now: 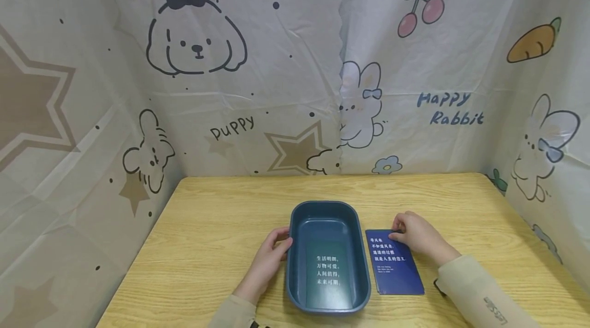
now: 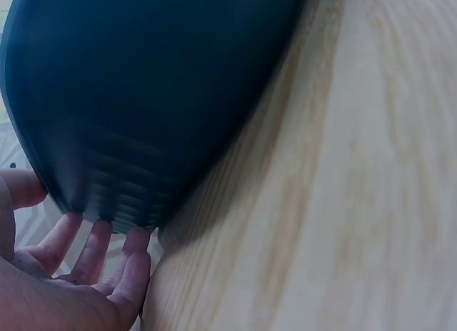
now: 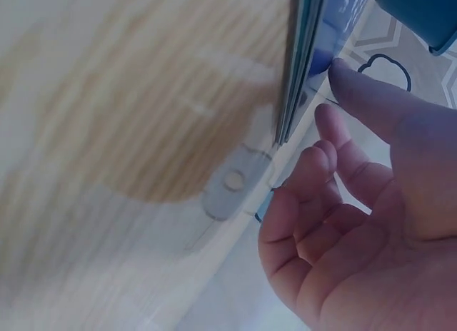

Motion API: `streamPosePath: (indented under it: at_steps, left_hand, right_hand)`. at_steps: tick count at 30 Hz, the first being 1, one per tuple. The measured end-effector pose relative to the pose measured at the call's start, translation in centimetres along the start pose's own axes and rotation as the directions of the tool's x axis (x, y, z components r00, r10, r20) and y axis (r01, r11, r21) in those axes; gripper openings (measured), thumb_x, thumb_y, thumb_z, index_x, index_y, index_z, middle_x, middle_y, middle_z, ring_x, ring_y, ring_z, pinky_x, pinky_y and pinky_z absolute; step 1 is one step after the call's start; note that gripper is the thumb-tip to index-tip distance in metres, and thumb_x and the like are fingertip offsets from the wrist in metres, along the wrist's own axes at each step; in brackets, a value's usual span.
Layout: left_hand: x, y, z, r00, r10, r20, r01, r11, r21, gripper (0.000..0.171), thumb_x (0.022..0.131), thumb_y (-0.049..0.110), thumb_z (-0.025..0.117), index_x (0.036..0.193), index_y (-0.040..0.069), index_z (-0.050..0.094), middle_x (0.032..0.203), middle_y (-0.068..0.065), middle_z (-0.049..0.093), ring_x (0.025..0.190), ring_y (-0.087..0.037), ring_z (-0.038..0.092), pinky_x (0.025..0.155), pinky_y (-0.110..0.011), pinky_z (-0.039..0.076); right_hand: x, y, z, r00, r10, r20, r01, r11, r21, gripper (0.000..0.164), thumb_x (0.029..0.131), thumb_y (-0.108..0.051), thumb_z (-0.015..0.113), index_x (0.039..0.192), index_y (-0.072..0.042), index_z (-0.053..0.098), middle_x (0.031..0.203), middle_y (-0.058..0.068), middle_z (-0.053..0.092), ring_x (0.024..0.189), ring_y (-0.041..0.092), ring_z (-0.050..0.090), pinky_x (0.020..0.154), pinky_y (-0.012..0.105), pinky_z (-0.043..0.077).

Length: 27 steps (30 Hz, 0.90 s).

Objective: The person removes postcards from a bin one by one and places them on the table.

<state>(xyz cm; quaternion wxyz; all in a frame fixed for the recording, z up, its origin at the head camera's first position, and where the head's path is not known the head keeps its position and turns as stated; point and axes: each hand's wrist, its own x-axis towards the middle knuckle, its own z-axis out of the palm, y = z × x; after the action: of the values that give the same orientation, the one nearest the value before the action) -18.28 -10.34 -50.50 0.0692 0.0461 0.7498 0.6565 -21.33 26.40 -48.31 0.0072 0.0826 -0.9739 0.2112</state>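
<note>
My left hand [image 1: 265, 264] is at the left side of a dark blue-green tray [image 1: 293, 287]; in the left wrist view its fingers [image 2: 93, 249] touch the outer wall and the thumb lies by the rim. On the tray's floor lies a green card [image 1: 328, 266] with white writing. Right of the tray is a stack of cards, a blue card [image 1: 398, 277] with white writing on top. My right hand [image 1: 421, 236] is at the stack's far right corner. Its thumb [image 3: 364, 95] touches the top card, while the bent fingers are just beyond the edge, apart from the thumb.
Tray and cards are on a wood-grain table [image 1: 221, 215]. Behind the table and at both sides hangs a pale curtain [image 1: 276, 87] printed with cartoon animals, stars and fruit.
</note>
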Motion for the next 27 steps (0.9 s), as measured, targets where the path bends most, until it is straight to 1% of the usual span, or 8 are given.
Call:
streamPosePath:
  at_steps: [7,10,14,18,22,27]
  left_hand:
    - [0.0,-0.1,0.0,1.0,-0.009,-0.009,0.009,1.0,0.005,0.041,0.097,0.029,0.052,0.132,0.009,0.051,0.132,-0.017,0.051,0.112,-0.026,0.052,0.091,-0.045,0.049]
    - [0.0,-0.1,0.0,1.0,-0.015,-0.013,0.015,1.0,0.002,0.04,0.097,0.029,0.053,0.132,0.01,0.051,0.132,-0.016,0.051,0.112,-0.025,0.052,0.092,-0.045,0.049]
    - [0.1,-0.1,0.0,1.0,-0.01,-0.01,0.01,1.0,0.001,0.041,0.097,0.028,0.052,0.132,0.009,0.051,0.132,-0.017,0.051,0.112,-0.026,0.052,0.092,-0.046,0.049]
    - [0.1,-0.1,0.0,1.0,-0.007,-0.007,0.007,1.0,0.004,0.042,0.097,0.029,0.051,0.133,0.007,0.05,0.132,-0.018,0.051,0.112,-0.026,0.052,0.092,-0.045,0.049]
    - [0.0,-0.1,0.0,1.0,-0.001,-0.004,0.001,1.0,0.007,0.042,0.097,0.029,0.051,0.133,0.005,0.05,0.132,-0.02,0.05,0.112,-0.027,0.052,0.091,-0.044,0.049]
    - [0.1,-0.2,0.0,1.0,-0.006,-0.003,0.006,1.0,0.004,0.042,0.097,0.029,0.051,0.133,0.006,0.05,0.132,-0.019,0.05,0.112,-0.026,0.052,0.091,-0.043,0.049]
  right_hand:
    - [0.0,-1.1,-0.3,0.999,-0.012,-0.031,0.012,1.0,0.004,0.014,0.086,-0.022,0.068,0.08,-0.012,0.06,0.071,0.003,0.05,0.064,0.017,0.045,0.056,0.033,0.04]
    - [0.1,-1.9,-0.6,0.997,-0.031,-0.071,0.031,1.0,0.001,0.014,0.086,-0.023,0.067,0.081,-0.012,0.061,0.072,0.003,0.049,0.062,0.017,0.045,0.054,0.032,0.039]
    - [0.2,-3.4,-1.0,0.986,-0.078,-0.146,0.078,0.997,-0.009,0.012,0.085,-0.024,0.069,0.082,-0.014,0.062,0.073,0.002,0.05,0.062,0.016,0.044,0.054,0.032,0.038]
    - [0.2,-5.4,-1.4,0.972,-0.133,-0.191,0.137,0.991,0.007,0.01,0.084,-0.022,0.07,0.082,-0.015,0.063,0.073,0.0,0.05,0.062,0.015,0.043,0.054,0.032,0.039]
    - [0.2,-7.3,-1.4,0.965,-0.163,-0.207,0.174,0.984,0.038,0.009,0.085,-0.021,0.07,0.083,-0.015,0.064,0.073,-0.001,0.05,0.061,0.013,0.043,0.054,0.031,0.041]
    - [-0.1,-9.4,-1.2,0.96,-0.189,-0.207,0.205,0.977,0.058,0.008,0.085,-0.022,0.07,0.084,-0.016,0.065,0.075,-0.002,0.053,0.06,0.012,0.045,0.052,0.029,0.044]
